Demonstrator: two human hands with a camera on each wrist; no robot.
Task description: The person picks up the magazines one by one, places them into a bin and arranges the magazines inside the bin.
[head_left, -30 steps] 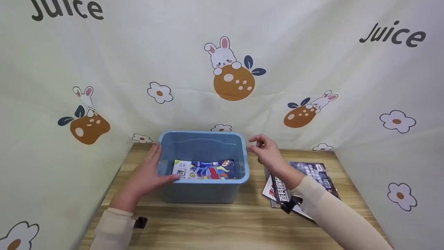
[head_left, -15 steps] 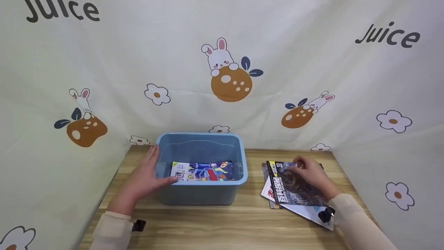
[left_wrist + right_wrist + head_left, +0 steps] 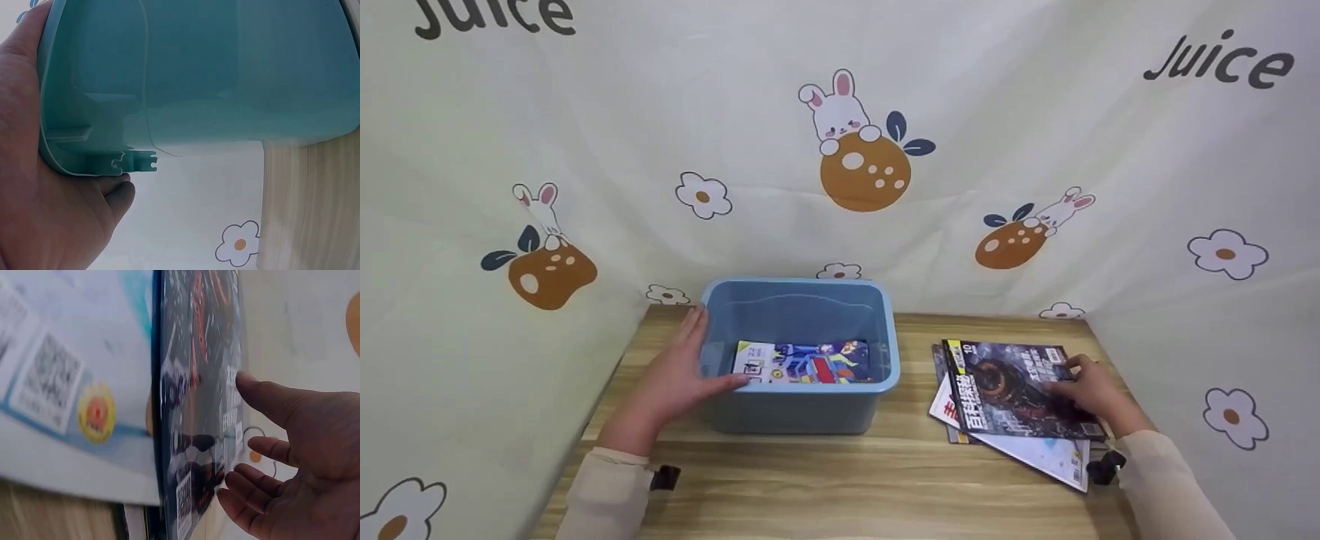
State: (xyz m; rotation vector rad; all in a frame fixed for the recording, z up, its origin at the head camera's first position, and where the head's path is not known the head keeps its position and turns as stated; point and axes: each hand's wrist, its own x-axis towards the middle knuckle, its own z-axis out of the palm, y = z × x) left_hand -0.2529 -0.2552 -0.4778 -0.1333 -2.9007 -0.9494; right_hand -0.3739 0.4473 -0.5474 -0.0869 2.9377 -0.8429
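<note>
A blue plastic storage bin (image 3: 795, 412) stands at the middle back of the table. My left hand (image 3: 671, 379) grips its front left corner, thumb along the front rim and fingers on the left side; the left wrist view shows fingertips (image 3: 120, 197) under the rim. A colourful magazine (image 3: 817, 364) lies inside. On the right is a stack of magazines, topped by a dark one (image 3: 997, 401) with a glossy cover. My right hand (image 3: 1099, 394) is at its right edge, thumb over the cover. In the right wrist view its fingers (image 3: 253, 489) are spread beside that edge.
Under the dark magazine, a white magazine (image 3: 1039, 452) sticks out at an angle toward the front, with others beneath. Printed cloth (image 3: 757, 150) walls the wooden table (image 3: 810, 487) at the back and both sides.
My right hand has moved from beside the bin's right rim across the stack to the dark magazine's right edge. My left hand has stayed on the bin.
</note>
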